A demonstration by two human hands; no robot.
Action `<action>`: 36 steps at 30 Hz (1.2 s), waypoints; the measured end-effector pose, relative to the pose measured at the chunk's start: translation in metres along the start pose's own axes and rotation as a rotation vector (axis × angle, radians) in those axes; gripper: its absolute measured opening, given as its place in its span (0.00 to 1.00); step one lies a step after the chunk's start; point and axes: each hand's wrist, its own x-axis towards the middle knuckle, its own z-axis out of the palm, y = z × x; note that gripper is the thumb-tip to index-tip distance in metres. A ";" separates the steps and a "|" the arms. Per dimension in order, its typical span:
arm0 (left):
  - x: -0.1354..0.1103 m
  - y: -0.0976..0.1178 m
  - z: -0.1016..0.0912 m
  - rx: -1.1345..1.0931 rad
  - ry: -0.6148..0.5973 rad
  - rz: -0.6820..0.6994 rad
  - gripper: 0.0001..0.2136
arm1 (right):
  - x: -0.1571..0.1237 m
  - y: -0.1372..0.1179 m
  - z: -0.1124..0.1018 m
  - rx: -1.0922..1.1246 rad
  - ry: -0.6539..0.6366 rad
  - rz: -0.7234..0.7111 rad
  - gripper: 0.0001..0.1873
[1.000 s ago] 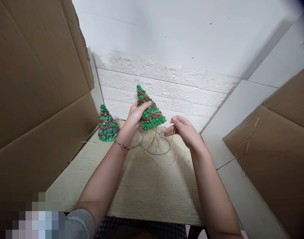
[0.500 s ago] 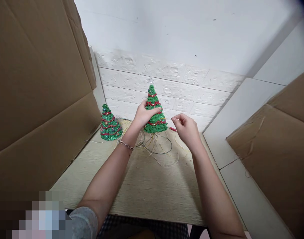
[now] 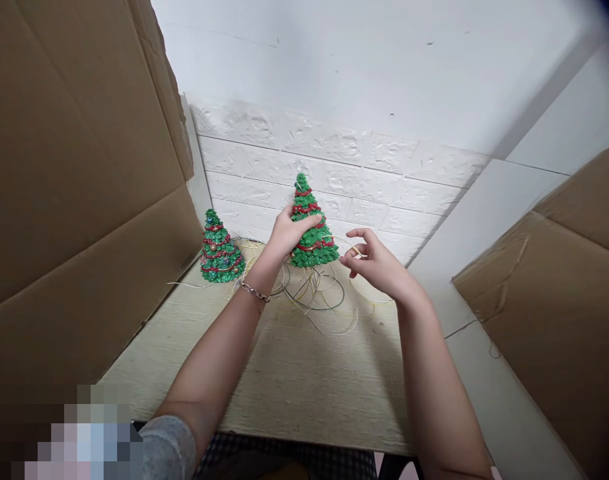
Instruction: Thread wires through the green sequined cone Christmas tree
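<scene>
The small Christmas tree (image 3: 312,230) is a green cone with a rough, glittering surface; red bead garlands go around it in several rings, and a pale star sits on its tip; it stands upright, its base just above a loose coil of thin wires (image 3: 314,297); the left hand (image 3: 286,235) grips it around its left side at the middle. The wires are yellow, pale and dark green; they lie in tangled loops on the table (image 3: 294,380) under the tree; one yellow strand rises toward the loosely spread fingers of the right hand (image 3: 377,263).
</scene>
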 end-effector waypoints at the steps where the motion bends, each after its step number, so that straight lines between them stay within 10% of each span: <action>1: 0.001 0.000 -0.001 -0.037 0.030 -0.010 0.16 | -0.001 0.000 -0.003 -0.005 -0.002 0.002 0.21; 10: 0.004 0.000 -0.005 -0.073 0.075 -0.018 0.17 | 0.004 0.000 -0.008 -0.321 0.296 -0.117 0.12; 28: -0.002 0.003 0.000 0.212 -0.005 0.108 0.19 | -0.003 -0.003 -0.009 -0.696 0.021 -0.127 0.14; 36: -0.003 0.005 0.000 0.156 -0.041 0.072 0.20 | -0.001 0.000 -0.010 -0.547 0.202 -0.266 0.17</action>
